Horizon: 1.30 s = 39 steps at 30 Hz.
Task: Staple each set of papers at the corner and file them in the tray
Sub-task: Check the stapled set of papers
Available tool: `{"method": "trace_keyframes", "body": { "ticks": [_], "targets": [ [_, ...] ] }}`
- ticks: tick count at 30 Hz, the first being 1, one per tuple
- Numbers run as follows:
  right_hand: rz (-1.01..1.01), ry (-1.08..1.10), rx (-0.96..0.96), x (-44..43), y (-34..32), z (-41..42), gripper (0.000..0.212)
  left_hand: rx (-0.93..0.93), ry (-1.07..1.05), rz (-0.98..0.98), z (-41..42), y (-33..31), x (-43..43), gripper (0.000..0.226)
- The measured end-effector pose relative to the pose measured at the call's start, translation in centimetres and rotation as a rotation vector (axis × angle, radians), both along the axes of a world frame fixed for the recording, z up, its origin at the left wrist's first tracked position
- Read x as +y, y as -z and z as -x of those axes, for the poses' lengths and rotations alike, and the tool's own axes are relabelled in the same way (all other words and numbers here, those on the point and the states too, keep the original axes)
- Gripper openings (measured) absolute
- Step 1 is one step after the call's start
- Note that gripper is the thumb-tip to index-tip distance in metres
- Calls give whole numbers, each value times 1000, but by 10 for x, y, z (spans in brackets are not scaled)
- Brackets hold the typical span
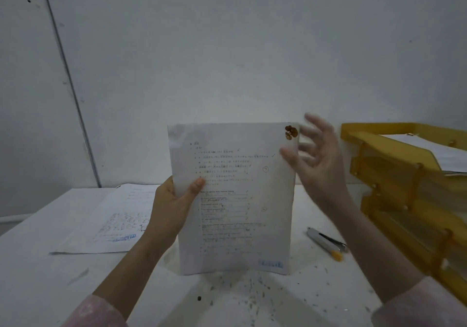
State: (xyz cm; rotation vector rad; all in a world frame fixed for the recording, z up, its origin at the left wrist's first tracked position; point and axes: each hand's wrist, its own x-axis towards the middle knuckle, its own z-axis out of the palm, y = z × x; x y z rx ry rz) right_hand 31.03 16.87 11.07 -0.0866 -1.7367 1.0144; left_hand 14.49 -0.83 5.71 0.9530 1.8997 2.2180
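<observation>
Now, from the head view, I see the left hand (174, 200) gripping the papers (235, 200) at their left edge, thumb in front and fingers behind. The papers stand upright with the bottom edge touching the table (38, 276), and the printed side faces me. A brown stain (291, 132) sits at their top right corner. The right hand (316, 160) is blurred, with fingers spread wide and holding nothing. Its thumb is at the right edge of the papers, but I cannot tell if it touches. A stapler (326, 243) lies on the table, just right of the papers. A yellow tray (379, 144) with several levels stands at the right, with sheets (434, 155) in the top level. Another pile (111, 220) lies flat on the left.
</observation>
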Motion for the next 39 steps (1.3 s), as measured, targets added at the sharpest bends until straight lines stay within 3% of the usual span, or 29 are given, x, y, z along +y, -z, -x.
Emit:
{"method": "trace_keyframes", "body": {
  "ticks": [3, 6, 10, 13, 15, 19, 21, 23, 26, 32, 39],
  "targets": [
    [-404, 235, -17, 3, -41, -5, 66, -6, -15, 11, 1, 2, -1, 17],
    [-684, 438, -216, 0, -61, -2, 64, 9, -6, 27, 2, 2, -2, 19],
    [-804, 487, -542, -2, -58, 9, 49, 14, 9, 25, 3, 2, -2, 18],
    [-814, 444, -547, 2, -51, 13, 34, 11, 15, 15, 2, 2, -3, 16],
    [-704, 335, -426, 6, -49, 13, 29, 9, 25, 12, 2, 2, -3, 17],
    [-38, -82, -132, 3, -35, 9, 48, 0, 38, -14, 1, 2, -3, 22],
    [210, -227, -103, 1, -19, 10, 51, 2, 43, -23, 1, 3, -3, 27],
    [328, -270, -142, -4, -3, 12, 50, -3, 44, -31, 1, 3, -2, 29],
    [386, -267, -186, -10, 12, 15, 43, -2, 50, -37, -1, 2, 0, 23],
    [316, -229, -126, -10, -3, 15, 22, 48, 53, -72, -3, -13, 3, 10],
    [351, -205, -159, -5, 25, 17, 23, 28, 54, 4, -4, 13, 4, 14]
  ]
}}
